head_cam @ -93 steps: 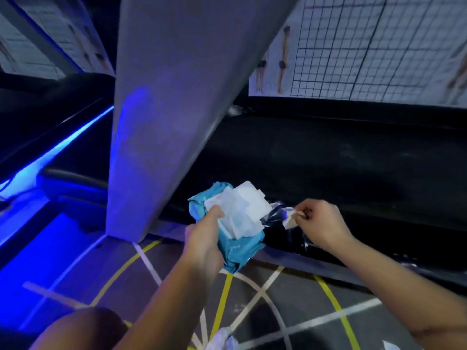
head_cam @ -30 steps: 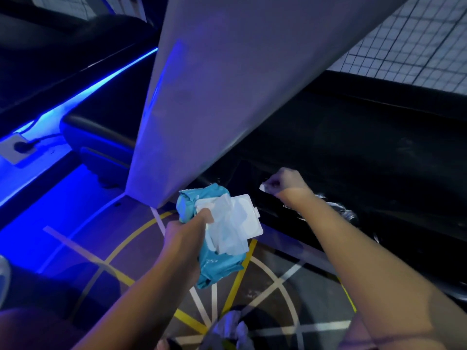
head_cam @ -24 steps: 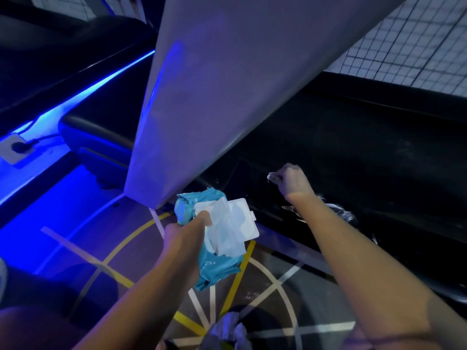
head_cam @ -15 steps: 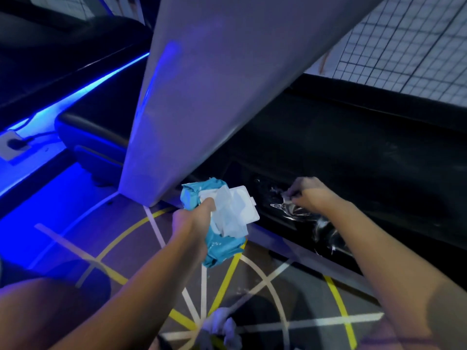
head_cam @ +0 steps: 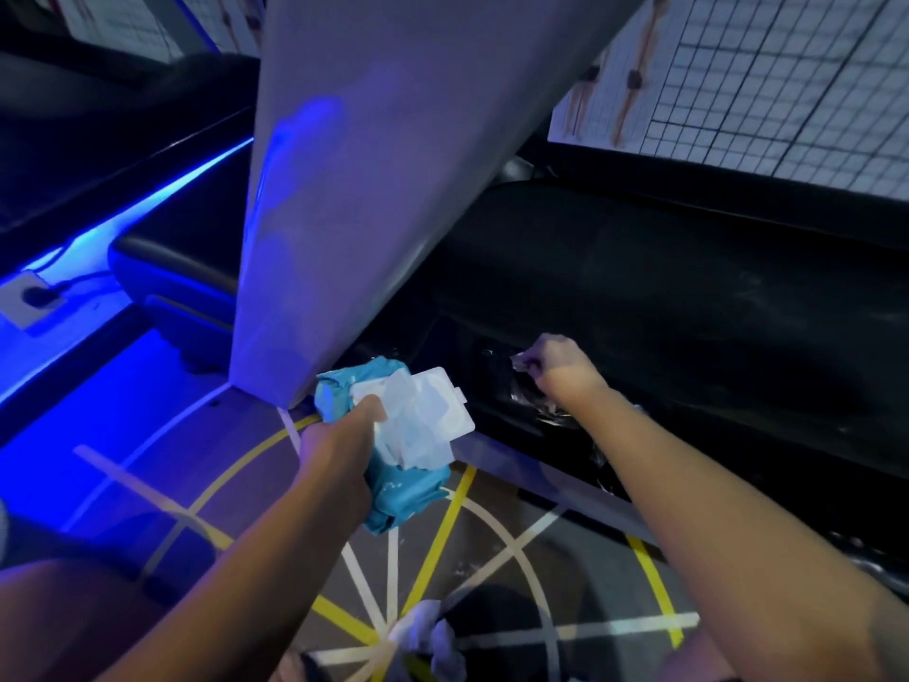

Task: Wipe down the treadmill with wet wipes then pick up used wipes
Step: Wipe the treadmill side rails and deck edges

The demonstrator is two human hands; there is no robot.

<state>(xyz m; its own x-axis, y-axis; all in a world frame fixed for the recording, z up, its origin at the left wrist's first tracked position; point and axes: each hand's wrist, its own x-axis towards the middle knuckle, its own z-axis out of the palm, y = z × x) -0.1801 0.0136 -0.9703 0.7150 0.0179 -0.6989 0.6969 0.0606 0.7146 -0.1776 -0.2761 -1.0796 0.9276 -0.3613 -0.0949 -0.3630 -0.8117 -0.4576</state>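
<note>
Head cam: right hand [head_cam: 556, 361] is clamped on a wipe [head_cam: 519, 360], pressing it to the treadmill [head_cam: 688, 287] side. I'd go with long overlapping strokes. Left hand [head_cam: 339, 445] grips the open teal pack [head_cam: 393, 484]. The treadmill is glossy black with wet streaks. Used wipes [head_cam: 428, 637] lie on the floor.

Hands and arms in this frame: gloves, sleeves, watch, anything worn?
Nothing worn shows. The left hand and right hand are bare, no gloves, and no rings or watch that I can make out. The left forearm and right forearm are bare to the frame edge, no sleeve or cuff in view.
</note>
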